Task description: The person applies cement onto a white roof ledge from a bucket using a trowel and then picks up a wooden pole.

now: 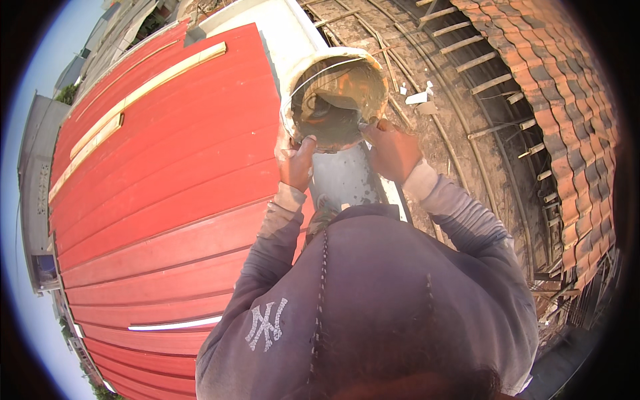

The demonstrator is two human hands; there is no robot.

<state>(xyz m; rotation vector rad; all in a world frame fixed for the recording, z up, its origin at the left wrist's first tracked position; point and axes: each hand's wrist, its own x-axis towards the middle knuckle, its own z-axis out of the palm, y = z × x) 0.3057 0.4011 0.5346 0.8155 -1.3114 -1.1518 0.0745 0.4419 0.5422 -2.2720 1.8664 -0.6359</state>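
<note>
Straight ahead of me is a pale, mud-stained bucket [321, 57] with a thin wire handle [320, 72] lying across its mouth. Its mouth faces me, so it looks tilted my way. Dark grey wet material [328, 123] lies inside, and brown residue coats the inner wall. My left hand [297, 162] grips the near-left rim, thumb on top. On the near-right rim, my right hand [395, 148] is closed, with its fingers curled. The bucket hides part of the left fingers. Whether the bucket's base rests on anything is hidden.
A pale grey, spotted ledge or channel [343, 179] runs beneath the bucket. Red metal roofing [180, 160] spreads left, with wooden strips [150, 80] on it. To the right are a lower brown surface with long poles [460, 143], white scraps [417, 98], exposed battens [490, 84] and orange tiles [567, 100].
</note>
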